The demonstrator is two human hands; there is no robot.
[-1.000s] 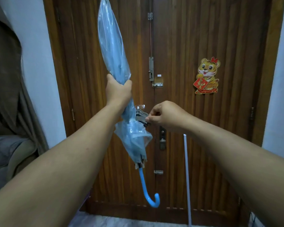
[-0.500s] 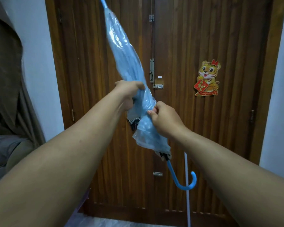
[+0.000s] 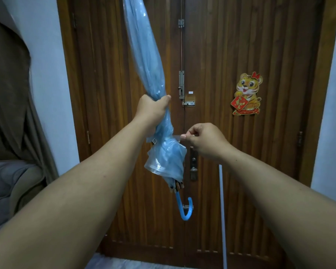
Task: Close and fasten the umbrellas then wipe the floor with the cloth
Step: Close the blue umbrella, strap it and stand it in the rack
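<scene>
The left hand (image 3: 153,108) grasps the folded umbrella (image 3: 145,61), a glossy, crinkled pale-blue plastic canopy with its hooked handle (image 3: 185,210) hanging down. Just beside it, the right hand (image 3: 206,140) pinches the clear strap (image 3: 176,137). Beyond both hands stands a ribbed wooden door (image 3: 221,45); a white pole (image 3: 222,210) leans below the right hand.

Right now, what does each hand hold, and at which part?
The left hand grips the blue umbrella around its folded canopy. The right hand pinches the umbrella's clear fastening strap at its end.
</scene>
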